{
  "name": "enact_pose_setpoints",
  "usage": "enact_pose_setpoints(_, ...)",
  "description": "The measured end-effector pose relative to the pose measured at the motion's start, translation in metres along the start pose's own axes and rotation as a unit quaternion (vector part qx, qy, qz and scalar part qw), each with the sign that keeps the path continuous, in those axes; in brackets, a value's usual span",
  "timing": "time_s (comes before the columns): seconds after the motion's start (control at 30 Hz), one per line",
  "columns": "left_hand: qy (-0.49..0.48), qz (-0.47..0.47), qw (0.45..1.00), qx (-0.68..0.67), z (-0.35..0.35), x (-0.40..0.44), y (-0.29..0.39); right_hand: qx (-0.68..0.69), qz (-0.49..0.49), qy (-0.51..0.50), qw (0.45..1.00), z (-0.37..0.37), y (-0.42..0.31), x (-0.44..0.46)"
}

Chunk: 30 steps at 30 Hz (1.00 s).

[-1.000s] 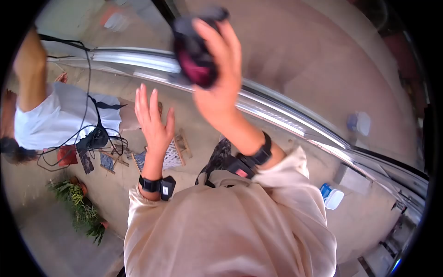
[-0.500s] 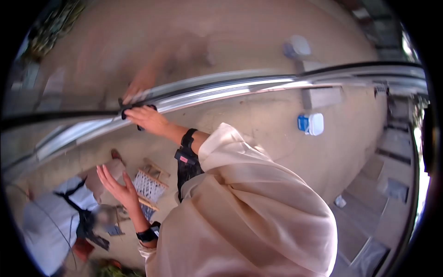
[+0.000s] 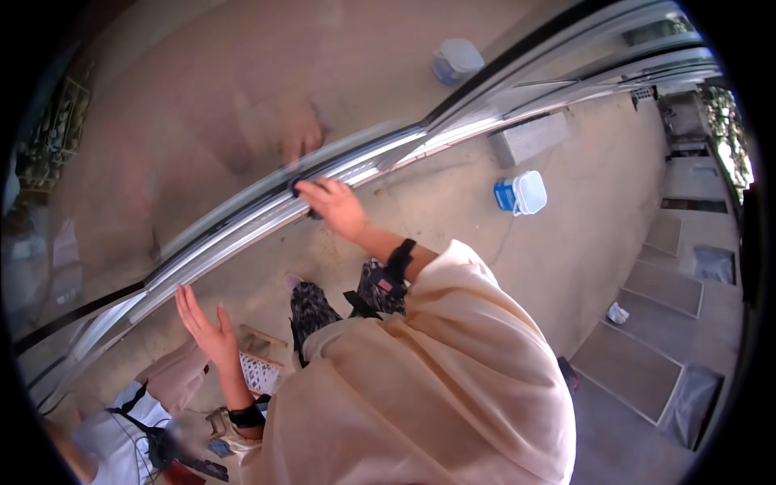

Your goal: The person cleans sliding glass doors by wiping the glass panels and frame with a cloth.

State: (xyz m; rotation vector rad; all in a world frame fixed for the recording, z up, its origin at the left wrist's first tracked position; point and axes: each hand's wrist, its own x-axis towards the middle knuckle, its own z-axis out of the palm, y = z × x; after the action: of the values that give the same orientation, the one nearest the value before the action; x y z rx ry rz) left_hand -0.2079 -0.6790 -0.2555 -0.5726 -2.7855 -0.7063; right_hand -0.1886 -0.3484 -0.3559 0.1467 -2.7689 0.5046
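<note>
My right hand (image 3: 335,210) reaches up to the long metal frame (image 3: 275,212) of a large glass pane (image 3: 202,105). Its fingers are closed around a small black thing (image 3: 314,212) that rests against the pane's edge; the hand covers most of it, so its kind is unclear. The glass carries a faint mirror image of that hand. My left hand (image 3: 212,331) is held up, fingers stretched and thumb apart, with nothing in it. Its fingertips come close to the lower part of the frame; whether they touch it, I cannot tell.
A blue-and-white bucket (image 3: 521,194) stands on the floor at the right, near a grey block (image 3: 529,139). At lower left, another person (image 3: 129,428) is beside a woven-seat stool (image 3: 259,372). Grey panels (image 3: 630,368) line the right side, with crumpled white material (image 3: 617,313) on them.
My right hand has moved right along the frame with the black thing. My left hand stays raised and spread. The view has tilted, and my patterned trouser legs now show below.
</note>
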Motion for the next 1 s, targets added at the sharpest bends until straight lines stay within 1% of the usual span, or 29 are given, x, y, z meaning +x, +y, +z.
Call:
enact_pose_setpoints(0.07, -0.007, 0.002, 1.0, 0.003, 0.026, 0.009, 0.043, -0.029, 0.033, 0.018, 0.999, -0.02, 0.064, -0.026)
enact_pose_setpoints(0.13, -0.024, 0.044, 0.999, -0.016, 0.055, 0.016, 0.084, -0.08, 0.079, 0.037, 0.993, -0.043, 0.115, -0.047)
enact_pose_setpoints(0.2, -0.064, 0.052, 0.996, -0.038, 0.078, 0.019, 0.134, -0.063, 0.13, 0.065, 0.987, -0.063, 0.157, -0.066)
enact_pose_setpoints(0.23, -0.064, 0.07, 0.993, -0.068, 0.094, 0.022, 0.158, -0.078, 0.133, 0.07, 0.986, -0.077, 0.168, -0.067)
enact_pose_setpoints(0.27, -0.065, 0.089, 0.989, -0.097, 0.105, 0.025, 0.181, -0.053, 0.14, 0.058, 0.987, -0.085, 0.179, -0.071)
enact_pose_setpoints(0.33, -0.104, 0.094, 0.985, -0.096, 0.116, 0.028, 0.23, -0.02, 0.141, 0.051, 0.989, -0.095, 0.194, -0.073)
enact_pose_setpoints(0.4, -0.141, 0.13, 0.975, -0.11, 0.135, 0.03, 0.26, 0.095, 0.222, 0.066, 0.968, -0.1, 0.196, -0.079)
enact_pose_setpoints(0.43, -0.139, 0.129, 0.977, -0.101, 0.144, 0.029, 0.271, 0.103, 0.218, 0.068, 0.968, -0.1, 0.192, -0.078)
enact_pose_setpoints(0.47, -0.178, 0.126, 0.966, -0.137, 0.154, 0.027, 0.282, 0.213, 0.24, 0.137, 0.937, -0.1, 0.184, -0.076)
enact_pose_setpoints(0.5, -0.216, 0.125, 0.952, -0.175, 0.162, 0.03, 0.291, 0.318, 0.256, 0.204, 0.89, -0.099, 0.177, -0.071)
enact_pose_setpoints(0.53, -0.215, 0.129, 0.953, -0.171, 0.166, 0.034, 0.301, 0.381, 0.263, 0.225, 0.857, -0.103, 0.17, -0.064)
enact_pose_setpoints(0.57, -0.228, 0.12, 0.949, -0.182, 0.171, 0.035, 0.31, 0.38, 0.267, 0.231, 0.855, -0.107, 0.164, -0.058)
enact_pose_setpoints(0.6, -0.242, 0.114, 0.944, -0.193, 0.175, 0.04, 0.317, 0.575, 0.34, 0.286, 0.687, -0.115, 0.157, -0.047)
enact_pose_setpoints(0.63, -0.243, 0.127, 0.942, -0.195, 0.18, 0.045, 0.321, 0.727, 0.379, 0.324, 0.472, -0.118, 0.154, -0.036)
enact_pose_setpoints(0.67, -0.239, 0.111, 0.943, -0.206, 0.183, 0.047, 0.326, 0.708, 0.44, 0.368, 0.413, -0.115, 0.152, -0.029)
enact_pose_setpoints(0.7, -0.237, 0.092, 0.942, -0.217, 0.189, 0.049, 0.329, 0.704, 0.437, 0.381, 0.411, -0.106, 0.155, -0.023)
enact_pose_setpoints(0.77, -0.239, 0.108, 0.938, -0.228, 0.209, 0.052, 0.324, 0.697, 0.529, 0.391, 0.287, -0.079, 0.171, -0.022)
enact_pose_setpoints(0.8, -0.234, 0.107, 0.941, -0.221, 0.216, 0.052, 0.322, 0.694, 0.53, 0.396, 0.285, -0.065, 0.182, -0.029)
enact_pose_setpoints(0.87, -0.232, 0.112, 0.942, -0.214, 0.227, 0.053, 0.316, 0.725, 0.524, 0.358, 0.268, -0.046, 0.2, -0.039)
enact_pose_setpoints(0.9, -0.254, 0.057, 0.934, -0.246, 0.231, 0.052, 0.312, 0.723, 0.523, 0.365, 0.265, -0.051, 0.202, -0.045)
enact_pose_setpoints(0.93, -0.273, -0.001, 0.921, -0.278, 0.232, 0.053, 0.313, 0.737, 0.533, 0.308, 0.279, -0.061, 0.198, -0.057)
enact_pose_setpoints(0.97, -0.279, 0.001, 0.919, -0.278, 0.232, 0.053, 0.314, 0.748, 0.544, 0.248, 0.289, -0.07, 0.189, -0.073)
enact_pose_setpoints(1.0, -0.321, -0.113, 0.856, -0.39, 0.229, 0.054, 0.317, 0.742, 0.541, 0.212, 0.334, -0.08, 0.18, -0.085)
